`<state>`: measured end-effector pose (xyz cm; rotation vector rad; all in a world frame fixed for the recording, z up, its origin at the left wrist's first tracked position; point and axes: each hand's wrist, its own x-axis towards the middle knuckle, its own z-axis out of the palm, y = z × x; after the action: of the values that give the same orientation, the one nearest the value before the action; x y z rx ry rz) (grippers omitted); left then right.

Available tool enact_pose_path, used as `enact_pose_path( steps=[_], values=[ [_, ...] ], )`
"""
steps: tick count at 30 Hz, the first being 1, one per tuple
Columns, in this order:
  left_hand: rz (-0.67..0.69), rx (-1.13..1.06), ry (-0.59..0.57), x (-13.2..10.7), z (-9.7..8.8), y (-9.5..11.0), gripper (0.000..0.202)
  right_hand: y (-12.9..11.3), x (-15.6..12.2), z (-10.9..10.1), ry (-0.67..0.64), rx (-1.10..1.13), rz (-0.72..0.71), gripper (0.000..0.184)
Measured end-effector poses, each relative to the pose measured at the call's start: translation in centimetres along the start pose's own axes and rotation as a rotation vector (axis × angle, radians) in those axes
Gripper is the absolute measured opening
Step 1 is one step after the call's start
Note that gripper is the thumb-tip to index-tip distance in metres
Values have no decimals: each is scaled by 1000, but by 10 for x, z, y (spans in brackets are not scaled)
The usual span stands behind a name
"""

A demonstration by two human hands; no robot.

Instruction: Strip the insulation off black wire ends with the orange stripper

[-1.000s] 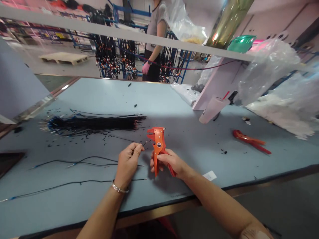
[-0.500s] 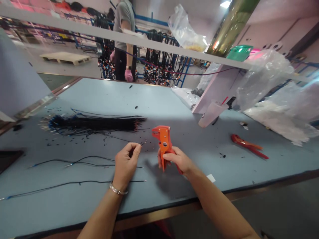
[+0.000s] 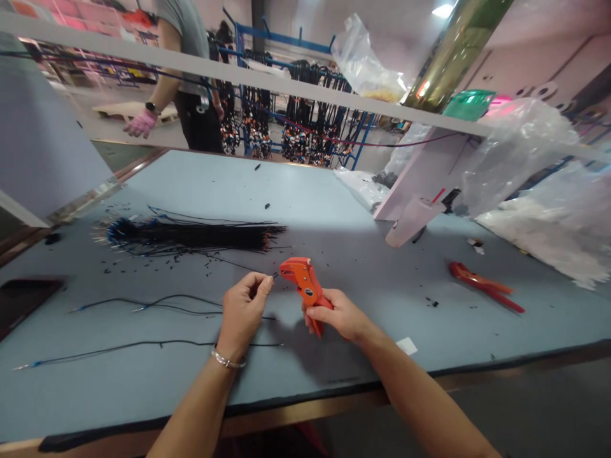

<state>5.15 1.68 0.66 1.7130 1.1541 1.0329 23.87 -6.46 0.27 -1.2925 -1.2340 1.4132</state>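
My left hand (image 3: 243, 312) pinches a thin black wire (image 3: 273, 275) betw thumb & fingertips; its short free end sticks out right, just at the nose of the orange wire stripper (image 3: 304, 287). My right hand (image 3: 337, 314) is wrapped tight round the stripper's handles, head tilted left twd the wire tip, both held just above the blue table (image 3: 334, 210). Far left: bundle of black wires (image 3: 191, 234) w/ cut bits scattered round it. Near left: loose wires (image 3: 157, 304) lying flat. Far right: red pliers (image 3: 484, 285), well apart from my hands. Another person stands beyond the table, far left.
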Motion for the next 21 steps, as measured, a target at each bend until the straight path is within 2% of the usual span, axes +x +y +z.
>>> enact_pose_path(
  steps=[7, 13, 21],
  values=[
    [-23, -54, -26, 0, -2, -1, 31, 1, 0, -2, -32, 51, 27, 16],
    [-83, -150, -53, 1, -4, -3, 30, 1, 1, -12, -178, 100, -25, 21],
    [-255, -473, -216, 3, -8, 1, 32, -1, 2, -14, -291, 156, -48, 24]
  ],
)
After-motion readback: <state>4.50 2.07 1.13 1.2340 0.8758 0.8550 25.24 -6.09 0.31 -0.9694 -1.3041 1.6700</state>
